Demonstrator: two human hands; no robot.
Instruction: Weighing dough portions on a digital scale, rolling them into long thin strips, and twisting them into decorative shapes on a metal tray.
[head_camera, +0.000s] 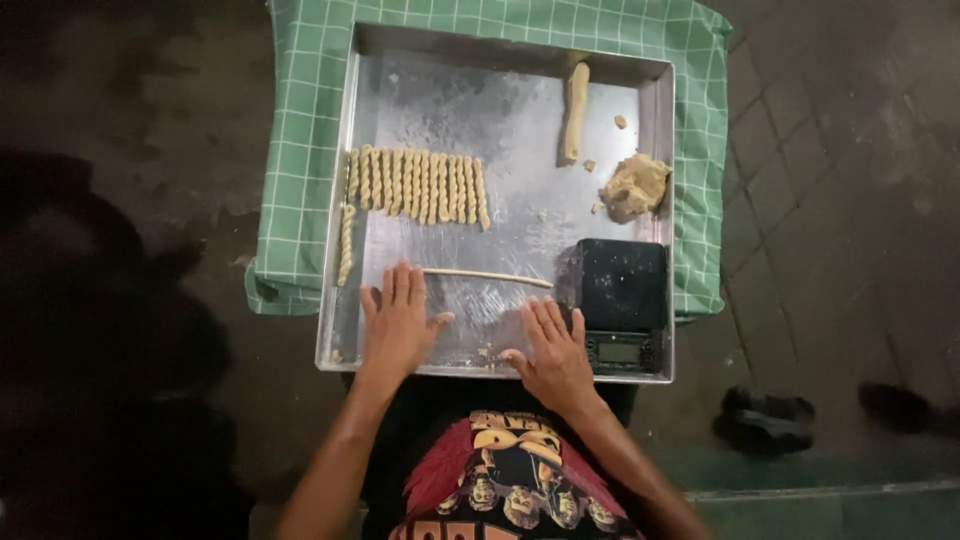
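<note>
A thin long rope of pale dough (487, 276) lies across the metal tray (500, 120), just beyond my fingertips. My left hand (397, 322) rests flat on the tray, fingers spread, its tips at the rope's left end. Flat and open too, my right hand (551, 350) lies near the tray's front edge, a little short of the rope. Neither hand holds anything. A row of several twisted dough sticks (418, 186) lies at the tray's left middle, with one more twisted stick (346, 244) along the left wall.
A lump of dough (634, 186) and a thick dough roll (575, 110) sit at the tray's back right. A black kitchen scale (620, 300) fills the front right corner. A green checked cloth (300, 150) lies under the tray. Dark shoes (765, 420) stand on the pavement.
</note>
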